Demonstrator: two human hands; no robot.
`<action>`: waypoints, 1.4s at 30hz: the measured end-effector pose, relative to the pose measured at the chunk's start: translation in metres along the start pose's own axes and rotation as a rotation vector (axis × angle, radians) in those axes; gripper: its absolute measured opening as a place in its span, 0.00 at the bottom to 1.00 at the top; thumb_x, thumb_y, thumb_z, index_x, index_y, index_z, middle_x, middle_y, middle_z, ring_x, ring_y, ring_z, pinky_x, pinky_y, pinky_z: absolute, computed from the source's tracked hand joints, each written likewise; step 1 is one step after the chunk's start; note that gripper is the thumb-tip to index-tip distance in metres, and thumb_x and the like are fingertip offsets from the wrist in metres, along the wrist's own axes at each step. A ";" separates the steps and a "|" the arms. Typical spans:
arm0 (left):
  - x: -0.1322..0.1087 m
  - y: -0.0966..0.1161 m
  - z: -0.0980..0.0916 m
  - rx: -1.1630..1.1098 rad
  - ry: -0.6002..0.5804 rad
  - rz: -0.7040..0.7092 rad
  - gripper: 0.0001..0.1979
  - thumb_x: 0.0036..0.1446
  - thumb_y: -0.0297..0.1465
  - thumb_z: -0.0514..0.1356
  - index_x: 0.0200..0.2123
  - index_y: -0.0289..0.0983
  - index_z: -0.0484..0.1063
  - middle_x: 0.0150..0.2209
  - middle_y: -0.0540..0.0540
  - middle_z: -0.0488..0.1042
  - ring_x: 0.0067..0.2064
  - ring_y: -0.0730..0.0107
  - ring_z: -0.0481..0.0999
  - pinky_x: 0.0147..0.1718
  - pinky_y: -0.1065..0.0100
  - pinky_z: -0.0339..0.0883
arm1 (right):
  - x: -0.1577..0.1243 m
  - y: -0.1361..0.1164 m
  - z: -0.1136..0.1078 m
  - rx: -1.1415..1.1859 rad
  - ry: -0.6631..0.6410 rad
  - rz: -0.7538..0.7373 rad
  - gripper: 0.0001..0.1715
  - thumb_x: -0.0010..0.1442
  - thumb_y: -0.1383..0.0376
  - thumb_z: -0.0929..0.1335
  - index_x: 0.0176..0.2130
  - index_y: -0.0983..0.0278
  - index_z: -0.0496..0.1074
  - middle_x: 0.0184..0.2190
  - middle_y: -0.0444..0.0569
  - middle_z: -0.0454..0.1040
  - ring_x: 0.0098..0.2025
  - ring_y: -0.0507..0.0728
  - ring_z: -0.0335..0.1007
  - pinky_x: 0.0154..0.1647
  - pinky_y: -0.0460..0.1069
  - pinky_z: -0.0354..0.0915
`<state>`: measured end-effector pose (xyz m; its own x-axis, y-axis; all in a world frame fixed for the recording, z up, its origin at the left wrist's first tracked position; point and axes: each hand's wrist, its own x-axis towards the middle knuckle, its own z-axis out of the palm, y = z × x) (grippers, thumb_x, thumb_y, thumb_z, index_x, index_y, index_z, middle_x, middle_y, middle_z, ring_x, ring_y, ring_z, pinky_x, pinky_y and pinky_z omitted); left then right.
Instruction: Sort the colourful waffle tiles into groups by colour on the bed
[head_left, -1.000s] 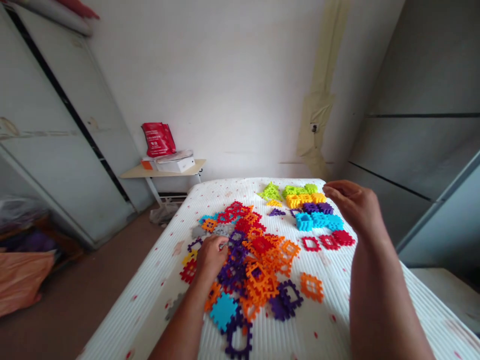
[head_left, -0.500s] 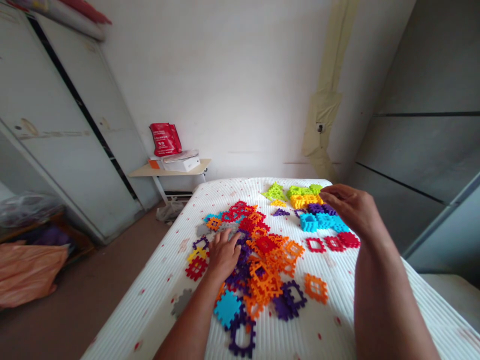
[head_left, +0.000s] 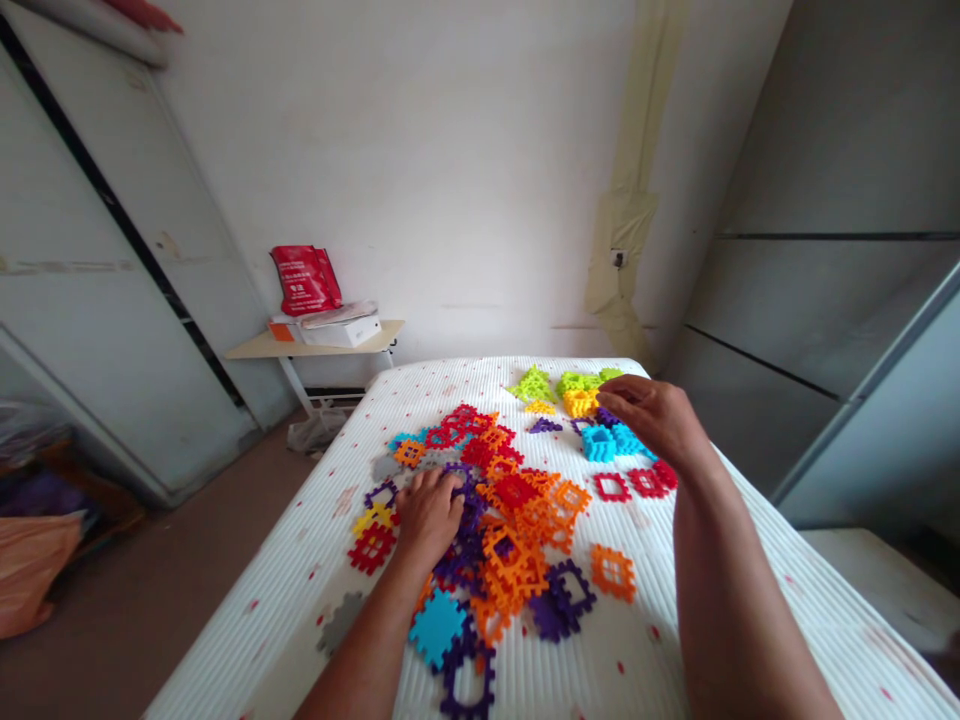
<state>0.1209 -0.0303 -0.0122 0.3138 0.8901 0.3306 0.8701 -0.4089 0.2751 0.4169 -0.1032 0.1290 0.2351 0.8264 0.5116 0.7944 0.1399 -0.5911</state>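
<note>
My left hand (head_left: pixel 430 512) lies on the left side of a heap of toothed plastic building tiles, its fingers slightly spread over purple tiles (head_left: pixel 471 520). Orange tiles (head_left: pixel 517 560) and a red tile (head_left: pixel 517 490) lie to its right. Held over the sorted tiles on the right is my right hand (head_left: pixel 654 415), with thumb and fingers drawn together in a pinch; anything between them is hidden. Close to its fingertips are yellow tiles (head_left: pixel 580 402), and blue tiles (head_left: pixel 598 443) sit just below. Purple pieces (head_left: pixel 606 416) are partly covered by the hand.
Green tiles (head_left: pixel 534 384) lie at the far end of the white ribbed mattress (head_left: pixel 292 590). Red frame tiles (head_left: pixel 613 487) and a lone orange tile (head_left: pixel 613 572) are nearer. Beyond the left edge stands a small table (head_left: pixel 251 347) with a red bag (head_left: pixel 306 280).
The view has swung slightly to the right. My right hand has moved left, its fingertips now beside the yellow tiles. My left hand stays on the heap.
</note>
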 end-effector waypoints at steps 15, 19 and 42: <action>0.002 -0.005 -0.003 -0.358 0.229 -0.042 0.15 0.56 0.30 0.51 0.47 0.38 0.68 0.38 0.45 0.76 0.39 0.66 0.75 0.38 0.66 0.67 | 0.002 -0.012 0.033 -0.068 -0.188 -0.058 0.13 0.56 0.60 0.64 0.36 0.64 0.75 0.30 0.49 0.77 0.30 0.53 0.71 0.29 0.45 0.60; 0.002 -0.004 0.000 -0.745 0.216 -0.187 0.23 0.54 0.35 0.55 0.54 0.37 0.62 0.33 0.47 0.76 0.36 0.67 0.76 0.36 0.67 0.68 | -0.003 -0.026 0.061 -0.117 -0.301 -0.141 0.11 0.56 0.62 0.65 0.36 0.63 0.75 0.31 0.48 0.77 0.30 0.53 0.70 0.30 0.45 0.59; -0.003 0.006 -0.021 -0.481 0.447 0.220 0.08 0.54 0.28 0.54 0.27 0.41 0.72 0.33 0.47 0.76 0.40 0.66 0.74 0.44 0.62 0.67 | -0.027 -0.035 0.145 0.183 -0.539 -0.091 0.09 0.55 0.65 0.66 0.36 0.65 0.73 0.31 0.46 0.75 0.32 0.52 0.67 0.32 0.45 0.60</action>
<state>0.1171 -0.0393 0.0070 0.1873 0.6498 0.7366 0.5065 -0.7064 0.4944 0.3017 -0.0510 0.0457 -0.1867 0.9611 0.2037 0.6766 0.2762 -0.6826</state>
